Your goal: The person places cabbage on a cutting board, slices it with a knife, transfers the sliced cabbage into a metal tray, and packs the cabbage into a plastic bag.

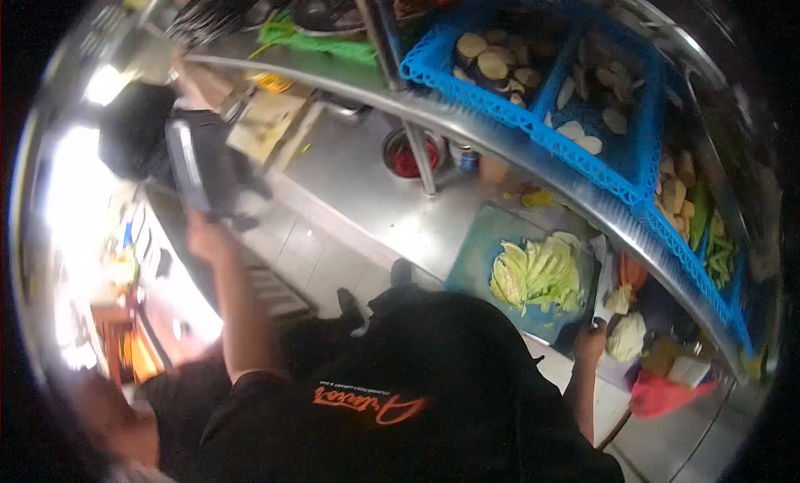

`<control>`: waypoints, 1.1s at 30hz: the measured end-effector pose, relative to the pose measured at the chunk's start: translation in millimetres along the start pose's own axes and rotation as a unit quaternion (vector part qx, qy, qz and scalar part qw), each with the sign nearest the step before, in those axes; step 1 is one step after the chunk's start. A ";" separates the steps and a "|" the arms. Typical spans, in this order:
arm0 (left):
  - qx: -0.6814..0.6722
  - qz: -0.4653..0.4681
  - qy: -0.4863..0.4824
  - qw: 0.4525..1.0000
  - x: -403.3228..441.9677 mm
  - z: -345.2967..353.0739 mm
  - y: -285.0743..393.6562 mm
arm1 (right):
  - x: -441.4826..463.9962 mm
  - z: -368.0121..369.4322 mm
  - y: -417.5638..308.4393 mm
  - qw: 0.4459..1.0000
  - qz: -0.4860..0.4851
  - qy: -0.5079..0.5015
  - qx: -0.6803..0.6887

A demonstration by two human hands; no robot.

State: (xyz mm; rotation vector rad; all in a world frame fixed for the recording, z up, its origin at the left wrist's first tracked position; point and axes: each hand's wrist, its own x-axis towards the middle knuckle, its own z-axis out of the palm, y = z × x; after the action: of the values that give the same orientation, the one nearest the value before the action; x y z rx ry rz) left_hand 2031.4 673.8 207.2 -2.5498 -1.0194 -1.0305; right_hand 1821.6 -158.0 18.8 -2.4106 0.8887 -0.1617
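Note:
My left hand (202, 235) is raised at the left, its fingers closed on the lower end of a long shiny flat metal piece (185, 154); blur hides its kind. At the right, my right hand (590, 340) is closed on what looks like a knife (600, 275), blade along the edge of the green cutting board (467, 262). Cut pale green cabbage (537, 275) is spread over the board. Beside my right hand lies a pale, rounded vegetable piece (625, 337).
A metal shelf edge (467, 116) runs above the steel counter (375, 200), carrying a blue basket (533, 129) of sliced vegetables. A pot of red food (410, 154) stands behind a metal post. Another person (133, 137) in dark clothing is at the left. Red plastic (667, 393) lies at right.

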 end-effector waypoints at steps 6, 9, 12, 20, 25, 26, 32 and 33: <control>-0.353 -0.176 -0.117 0.911 -157.2 -83.5 88.7 | 7.4 -31.9 -14.6 0.995 -0.097 0.007 -0.030; -0.351 -0.087 -0.191 0.912 -211.5 -110.2 90.7 | 4.7 -40.7 -21.4 0.997 -0.062 -0.051 -0.017; -0.329 0.093 -0.223 0.913 -244.1 -141.5 98.4 | -1.7 -68.0 -43.6 0.982 -0.001 -0.101 -0.160; -0.418 0.289 -0.297 0.808 -325.6 -124.2 122.6 | 30.6 -50.8 -127.8 0.965 -0.155 -0.119 0.173; -0.290 0.386 -0.343 0.806 -317.9 -110.0 171.9 | 84.9 -6.6 -163.6 0.965 -0.214 -0.132 0.077; -0.254 0.405 -0.337 0.811 -308.4 -127.7 183.4 | 89.0 -3.8 -170.9 0.963 -0.221 -0.135 0.071; -0.475 0.292 -0.457 0.693 -348.2 -162.4 230.1 | 78.4 17.3 -191.1 0.944 -0.259 -0.200 0.038; -0.491 0.232 -0.530 0.651 -377.5 -168.4 255.5 | 67.0 20.9 -196.3 0.935 -0.279 -0.214 0.037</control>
State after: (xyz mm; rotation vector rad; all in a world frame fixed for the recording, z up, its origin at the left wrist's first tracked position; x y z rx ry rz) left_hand 1918.0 215.7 91.3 -4.0549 0.4254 0.3932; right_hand 1989.9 -68.1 102.8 -2.4250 -0.0081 0.1167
